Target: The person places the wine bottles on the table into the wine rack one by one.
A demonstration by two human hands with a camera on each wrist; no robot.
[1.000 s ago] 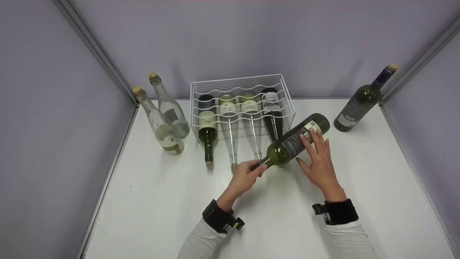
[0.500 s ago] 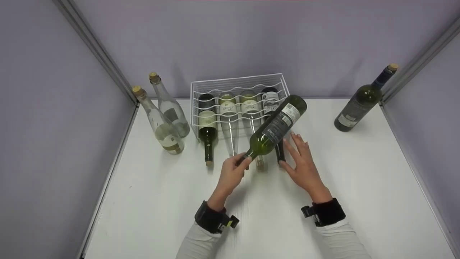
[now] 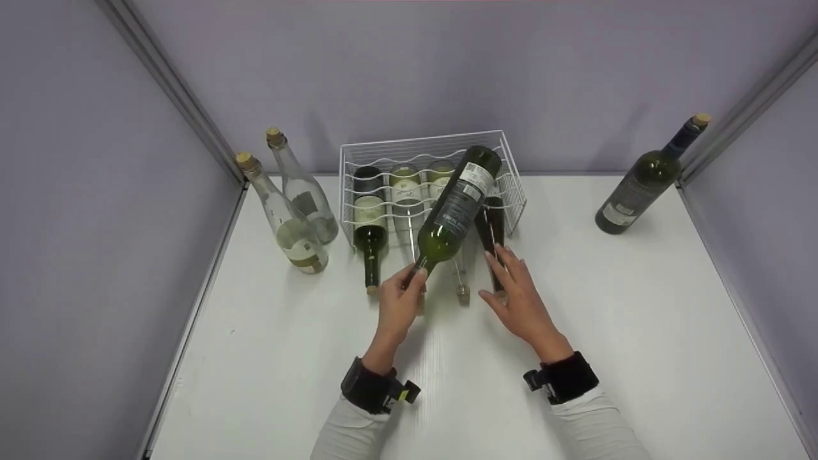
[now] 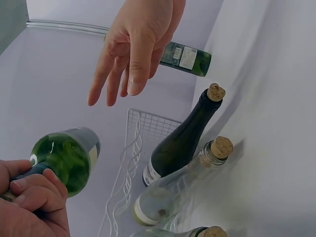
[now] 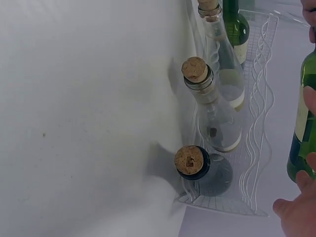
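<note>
- Left hand (image 3: 397, 303): fingers and thumb curled round the neck of a green wine bottle (image 3: 457, 211). The bottle's body extends beyond these fingers, slanting rightward, with its base over the wire rack (image 3: 422, 138).
- Right hand (image 3: 521, 303): fingers spread and nearly straight, thumb well apart, nothing held. The left wrist view shows them apart from the held bottle.
- Beyond the right fingertips: a corked dark bottle (image 3: 491, 227), lying in the right end of the rack. Its neck runs beneath those fingers in the head view; the left wrist view shows a gap between.
- Beyond the left fingers: a clear bottle (image 3: 406, 191) and, to its right, a second clear bottle (image 3: 439, 181), both lying in the rack. The held bottle passes over this pair and hides part of the second.
- Just left of the left fingers: the corked neck of a dark green bottle (image 3: 369, 236) with a pale label, lying in the rack.
- Obstruction: the necks of all four racked bottles jut toward the fingers; wavy wires cross above their bodies.
- Farther left of the left fingers: two corked clear bottles (image 3: 291, 233), standing on the white table (image 3: 287, 370).
- Far right, beyond the right fingers: a corked wine bottle (image 3: 639, 188), standing well apart from the rack.
</note>
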